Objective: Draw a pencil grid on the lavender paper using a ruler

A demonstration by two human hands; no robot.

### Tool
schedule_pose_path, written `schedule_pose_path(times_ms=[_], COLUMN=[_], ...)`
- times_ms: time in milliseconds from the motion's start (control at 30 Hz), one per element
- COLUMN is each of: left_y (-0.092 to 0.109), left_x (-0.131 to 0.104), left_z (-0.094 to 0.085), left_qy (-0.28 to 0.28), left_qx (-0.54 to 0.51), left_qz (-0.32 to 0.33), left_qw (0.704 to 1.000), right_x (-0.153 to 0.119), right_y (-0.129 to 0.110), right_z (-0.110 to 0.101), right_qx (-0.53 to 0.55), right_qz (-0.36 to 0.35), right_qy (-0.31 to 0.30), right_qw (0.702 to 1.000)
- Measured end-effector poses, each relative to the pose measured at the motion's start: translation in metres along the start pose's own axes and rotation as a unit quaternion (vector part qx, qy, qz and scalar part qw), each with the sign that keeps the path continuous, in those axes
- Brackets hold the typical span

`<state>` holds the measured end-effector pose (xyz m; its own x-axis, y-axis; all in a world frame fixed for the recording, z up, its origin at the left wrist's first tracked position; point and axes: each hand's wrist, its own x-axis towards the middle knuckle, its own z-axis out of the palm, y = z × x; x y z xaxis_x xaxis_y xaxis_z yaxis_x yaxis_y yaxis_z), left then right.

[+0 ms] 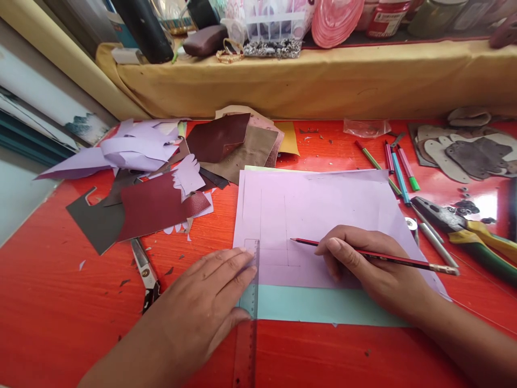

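Pencil (374, 254) and ruler (253, 296) were held on lined purple paper (335, 205).
The pencil was clamped in the fingers of the right hand (375, 275), its tip near a drawn line; the ruler was pressed down at the paper's left part by the left hand (218, 291), opened flat. Blue-green paper (323, 305) was partly covered by the purple sheet. Beyond, small metal pieces (274, 49) were heaped by a clear box (274, 27), its contents too blurred to name. A red jar (385, 20) was set farther right.
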<state>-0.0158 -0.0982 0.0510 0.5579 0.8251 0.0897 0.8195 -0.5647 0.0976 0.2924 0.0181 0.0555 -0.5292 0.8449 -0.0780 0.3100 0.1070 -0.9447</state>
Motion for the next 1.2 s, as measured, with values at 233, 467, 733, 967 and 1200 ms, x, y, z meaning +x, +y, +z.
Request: schedule_pose_path(times_ms=[233, 467, 733, 967, 1200], left_y=[0.0002, -0.0015, -0.0007, -0.0005, 0.0001], left_x=[0.0014, 0.0020, 0.0011, 0.0020, 0.0024], left_z=[0.0003, -0.0004, 0.0002, 0.0003, -0.0009], left_qy=[-0.001, -0.001, -0.008, -0.004, 0.001], left_qx=[0.006, 0.011, 0.010, 0.010, 0.012], left_qz=[0.003, 0.006, -0.002, 0.001, 0.006], left_qw=[1.000, 1.000, 1.000, 1.000, 1.000], right_x=[0.0006, 0.0004, -0.0009, 0.0004, -0.0002], right_y=[0.0003, -0.0007, 0.0010, 0.0013, 0.0006], right_z=[0.0000, -0.0002, -0.0002, 0.0003, -0.0001], right_qx=[0.007, 0.015, 0.016, 0.010, 0.005], right_qz=[-0.007, 0.000, -0.004, -0.009, -0.009], right_qy=[0.004, 0.002, 0.001, 0.002, 0.003], right_qw=[1.000, 1.000, 1.000, 1.000, 1.000])
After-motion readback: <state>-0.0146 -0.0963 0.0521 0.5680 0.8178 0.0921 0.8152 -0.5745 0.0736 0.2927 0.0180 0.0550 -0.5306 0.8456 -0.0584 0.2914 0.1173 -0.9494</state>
